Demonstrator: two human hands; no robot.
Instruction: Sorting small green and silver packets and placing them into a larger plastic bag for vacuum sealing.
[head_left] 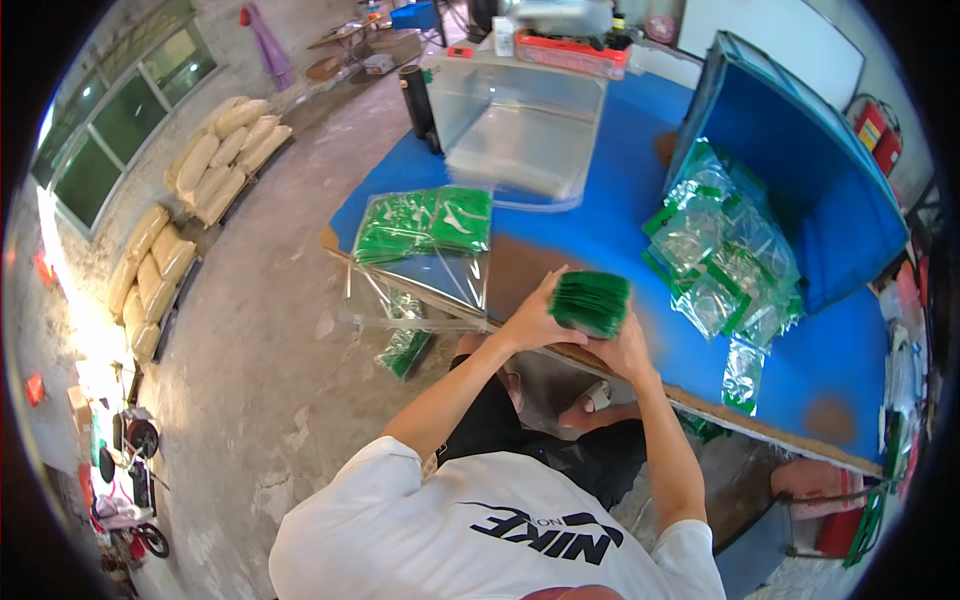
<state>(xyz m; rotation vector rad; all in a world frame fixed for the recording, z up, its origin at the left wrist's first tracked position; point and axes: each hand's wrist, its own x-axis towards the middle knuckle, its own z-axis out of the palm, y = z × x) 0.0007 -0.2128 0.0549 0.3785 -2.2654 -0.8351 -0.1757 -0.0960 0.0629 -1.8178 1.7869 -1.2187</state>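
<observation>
Between left fingers (546, 297) and right fingers (632, 332), clamped on it, sits a green stack (592, 303).

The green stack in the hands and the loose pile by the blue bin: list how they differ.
The green stack is squared up; the loose pile is jumbled.
The green stack sits between the left hand and right hand; the loose pile spreads from the blue bin onto the table.
The green stack looks almost solid green; the loose pile shows much clear film.
Both have green on them.
</observation>
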